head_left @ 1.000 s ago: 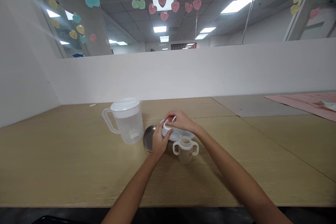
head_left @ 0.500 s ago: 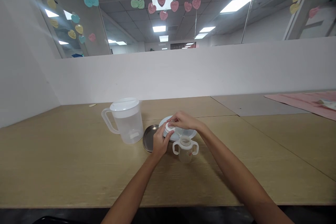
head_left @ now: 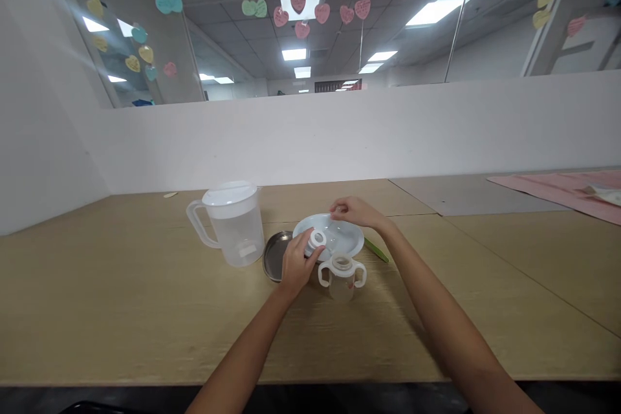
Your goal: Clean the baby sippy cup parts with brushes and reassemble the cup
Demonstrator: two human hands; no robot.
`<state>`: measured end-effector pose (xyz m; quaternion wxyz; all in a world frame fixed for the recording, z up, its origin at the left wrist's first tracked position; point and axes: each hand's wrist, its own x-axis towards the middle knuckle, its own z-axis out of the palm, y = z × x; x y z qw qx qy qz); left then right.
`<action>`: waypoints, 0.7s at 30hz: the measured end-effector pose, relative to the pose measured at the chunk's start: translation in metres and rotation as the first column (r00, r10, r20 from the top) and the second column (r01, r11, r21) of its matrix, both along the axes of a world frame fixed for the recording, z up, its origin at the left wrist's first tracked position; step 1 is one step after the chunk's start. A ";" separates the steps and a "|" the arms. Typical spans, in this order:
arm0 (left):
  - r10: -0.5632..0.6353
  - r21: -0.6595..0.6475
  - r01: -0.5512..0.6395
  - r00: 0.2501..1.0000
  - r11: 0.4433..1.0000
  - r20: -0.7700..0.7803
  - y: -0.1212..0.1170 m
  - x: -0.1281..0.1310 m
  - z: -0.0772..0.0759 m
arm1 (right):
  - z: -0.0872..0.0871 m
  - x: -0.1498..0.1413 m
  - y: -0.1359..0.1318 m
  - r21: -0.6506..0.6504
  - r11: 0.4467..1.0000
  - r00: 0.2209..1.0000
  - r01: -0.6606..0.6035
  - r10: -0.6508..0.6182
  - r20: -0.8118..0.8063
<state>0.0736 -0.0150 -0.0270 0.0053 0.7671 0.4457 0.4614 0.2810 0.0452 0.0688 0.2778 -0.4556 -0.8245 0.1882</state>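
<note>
My left hand [head_left: 297, 260] grips a white bottle collar [head_left: 317, 239], tilted so that its round opening shows. Over the far right rim of a white bowl [head_left: 356, 247], my right hand [head_left: 356, 212] is closed, its fingertips pinched together. Something small and pale may be between them, too unclear to name. Clear, shiny content shows in the bowl, but I cannot tell exactly what it is. A clear baby bottle [head_left: 342, 286] with two white handles stands upright and uncapped in front of the bowl.
Left of the bowl lies a round metal dish [head_left: 274, 257], partly behind my left hand. A lidded clear pitcher [head_left: 237, 233] stands further left. A green strip-like handle [head_left: 377, 250] lies right of the bowl. Pink cloth [head_left: 548, 186] covers the far right table area.
My right hand has left the collar and moved right and slightly up, over the bowl's far rim. My left hand still holds the collar, now showing its opening. The green handle has come into view.
</note>
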 end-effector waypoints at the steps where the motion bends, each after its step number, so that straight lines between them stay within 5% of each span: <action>1: 0.047 -0.003 -0.047 0.999 0.999 -0.020 0.002 -0.001 -0.001 | -0.005 0.001 0.005 0.030 0.996 0.990 0.085 -0.088 0.108; 4: 0.171 -0.021 -0.173 0.982 0.985 -0.078 0.005 -0.004 -0.002 | -0.021 0.001 0.017 0.021 0.983 0.922 0.182 -0.178 0.343; 10: 0.210 -0.110 -0.217 0.975 0.970 -0.076 0.007 -0.003 -0.002 | -0.044 -0.004 0.030 -0.050 0.987 0.903 0.156 -0.121 0.413; 21: 0.343 -0.130 -0.366 0.924 0.922 -0.171 0.004 0.001 -0.006 | -0.043 -0.006 0.027 -0.138 0.985 0.896 0.101 -0.030 0.443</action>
